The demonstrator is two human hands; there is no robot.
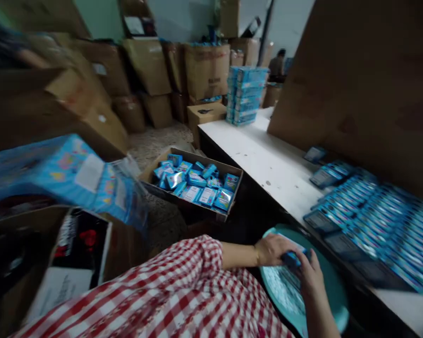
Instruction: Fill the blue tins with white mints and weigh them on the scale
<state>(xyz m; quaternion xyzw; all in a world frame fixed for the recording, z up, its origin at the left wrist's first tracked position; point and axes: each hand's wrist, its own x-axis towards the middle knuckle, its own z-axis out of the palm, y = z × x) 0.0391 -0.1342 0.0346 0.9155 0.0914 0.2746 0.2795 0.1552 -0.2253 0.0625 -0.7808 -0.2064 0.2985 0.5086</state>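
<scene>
Over a teal basin (pixel 341 305), both my hands meet on a small blue box (pixel 292 259). My left hand (pixel 272 249) is closed around its left side. From the right, my right hand (pixel 309 270) grips the same box with bent fingers. Part of the box is hidden by the fingers, and motion blurs it a little. Shiny, light-coloured pieces, too blurred to name, lie in the basin below my hands.
A white table (pixel 261 159) carries rows of blue boxes (pixel 377 225), a wrapped stack (pixel 246 94) and a large cardboard sheet (pixel 366 84). An open carton (pixel 229 213) of small blue boxes stands left of it. Wrapped blue packs (pixel 74 169) and big cartons (pixel 207 70) fill the left and back.
</scene>
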